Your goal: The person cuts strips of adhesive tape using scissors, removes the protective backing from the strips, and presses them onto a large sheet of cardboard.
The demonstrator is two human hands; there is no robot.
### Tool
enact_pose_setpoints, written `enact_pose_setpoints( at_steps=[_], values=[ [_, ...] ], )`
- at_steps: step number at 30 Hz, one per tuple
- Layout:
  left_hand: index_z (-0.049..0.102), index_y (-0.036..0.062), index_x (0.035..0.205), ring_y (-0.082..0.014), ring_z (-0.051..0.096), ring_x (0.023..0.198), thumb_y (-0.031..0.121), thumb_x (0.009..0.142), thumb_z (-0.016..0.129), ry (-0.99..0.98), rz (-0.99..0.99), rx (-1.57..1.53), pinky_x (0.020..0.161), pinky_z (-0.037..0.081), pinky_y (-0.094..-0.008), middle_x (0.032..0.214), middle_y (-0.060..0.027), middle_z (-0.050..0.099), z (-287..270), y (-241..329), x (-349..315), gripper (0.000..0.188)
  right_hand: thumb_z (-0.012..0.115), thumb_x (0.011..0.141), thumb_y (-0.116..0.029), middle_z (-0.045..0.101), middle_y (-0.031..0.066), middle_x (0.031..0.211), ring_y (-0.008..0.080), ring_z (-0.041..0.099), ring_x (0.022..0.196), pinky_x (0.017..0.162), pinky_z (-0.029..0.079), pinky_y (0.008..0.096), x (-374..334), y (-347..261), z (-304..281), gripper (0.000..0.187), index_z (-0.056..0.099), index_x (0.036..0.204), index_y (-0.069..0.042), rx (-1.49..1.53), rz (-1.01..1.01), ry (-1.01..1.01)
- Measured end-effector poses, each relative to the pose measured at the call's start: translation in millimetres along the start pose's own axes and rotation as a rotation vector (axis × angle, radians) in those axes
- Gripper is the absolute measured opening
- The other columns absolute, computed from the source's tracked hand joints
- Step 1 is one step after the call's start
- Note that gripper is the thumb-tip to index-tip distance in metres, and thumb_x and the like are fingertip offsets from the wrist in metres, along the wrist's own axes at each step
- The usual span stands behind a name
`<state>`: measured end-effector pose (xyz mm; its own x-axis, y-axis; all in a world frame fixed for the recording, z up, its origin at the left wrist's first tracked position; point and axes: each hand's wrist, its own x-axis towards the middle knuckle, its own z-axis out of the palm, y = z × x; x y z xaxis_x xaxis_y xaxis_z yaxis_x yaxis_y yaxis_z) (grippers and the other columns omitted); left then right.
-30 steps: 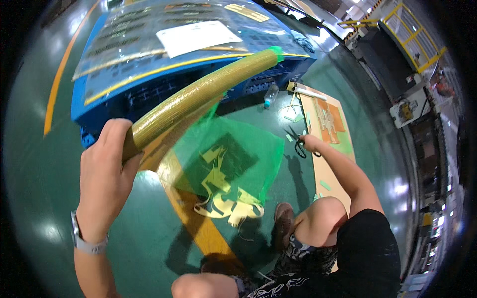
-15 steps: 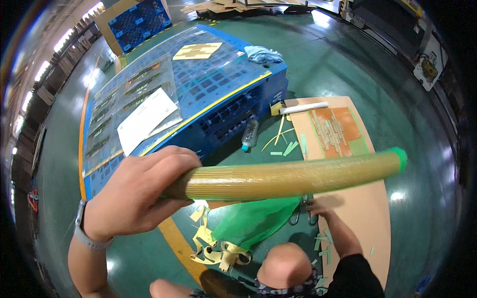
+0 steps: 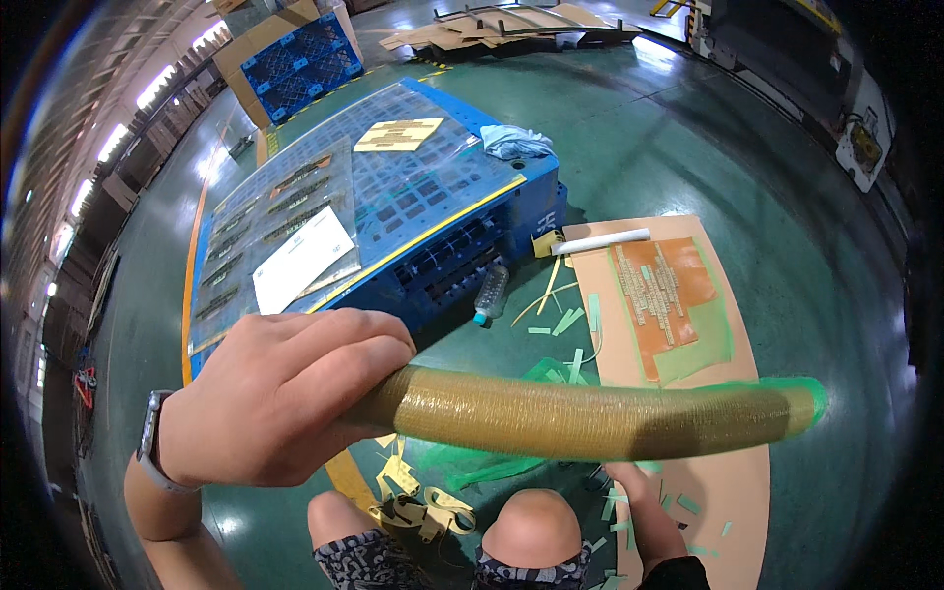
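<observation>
My left hand [image 3: 285,393], with a watch on its wrist, is closed around the left end of a long, glossy golden-brown roll [image 3: 590,418]. The roll, edged in green at its far right end, is held up nearly level across the view. Below its right half, my right hand [image 3: 622,474] is mostly hidden by the roll, and its fingers do not show clearly. Beside it, dark loops like scissor handles [image 3: 596,480] show in part. Under the roll lies a crumpled sheet of thin green film [image 3: 482,464].
A blue pallet [image 3: 457,211] bears a white paper [image 3: 305,258] and a blue cloth [image 3: 516,142]. A plastic bottle [image 3: 492,293] lies beside it. On the right, a cardboard sheet [image 3: 742,501] carries an orange printing plate [image 3: 657,295] and green strips. Curled yellow strips [image 3: 433,513] lie on the floor.
The roll has moved lower in view, and its right end has dipped. My right hand has also moved lower and is more covered by the roll. The view has shifted slightly.
</observation>
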<state>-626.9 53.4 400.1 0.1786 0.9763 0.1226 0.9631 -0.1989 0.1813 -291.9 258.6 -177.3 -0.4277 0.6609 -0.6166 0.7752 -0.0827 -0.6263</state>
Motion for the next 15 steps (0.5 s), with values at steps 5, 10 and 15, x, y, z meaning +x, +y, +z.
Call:
enact_pose_setpoints(
  at_steps=[5, 10, 15],
  values=[
    [0.051, 0.0056, 0.108, -0.0267, 0.063, 0.079, 0.018, 0.066, 0.074, 0.036, -0.007, 0.064, 0.063, 0.049, -0.0336, 0.1, -0.0124, 0.06, -12.3, 14.5, -22.3, 0.049, 0.058, 0.084, -0.023, 0.062, 0.0222, 0.101, 0.0274, 0.059, 0.075, 0.064, 0.046, 0.0345, -2.5, -18.0, -1.0, 0.036, 0.056, 0.113, -0.001, -0.041, -0.049, 0.012],
    [0.053, 0.0059, 0.105, -0.026, 0.063, 0.078, 0.019, 0.066, 0.075, 0.083, -0.046, 0.134, 0.063, 0.049, -0.0332, 0.098, -0.0119, 0.061, -30.4, 29.7, -46.3, 0.047, 0.059, 0.083, -0.03, 0.061, 0.0213, 0.102, 0.0294, 0.06, 0.083, 0.071, 0.046, 0.0356, -12.0, -37.5, 2.9, 0.04, 0.057, 0.111, -0.001, -0.095, -0.098, 0.008],
    [0.054, 0.0054, 0.103, -0.0269, 0.063, 0.076, 0.019, 0.068, 0.073, 0.187, -0.009, 0.169, 0.065, 0.049, -0.0337, 0.095, -0.013, 0.062, -47.1, 34.9, -63.2, 0.043, 0.061, 0.083, -0.037, 0.061, 0.0205, 0.103, 0.0315, 0.06, 0.091, 0.077, 0.045, 0.0367, -33.1, -65.9, -0.2, 0.044, 0.059, 0.109, -0.001, -0.21, -0.222, 0.019]
  ],
)
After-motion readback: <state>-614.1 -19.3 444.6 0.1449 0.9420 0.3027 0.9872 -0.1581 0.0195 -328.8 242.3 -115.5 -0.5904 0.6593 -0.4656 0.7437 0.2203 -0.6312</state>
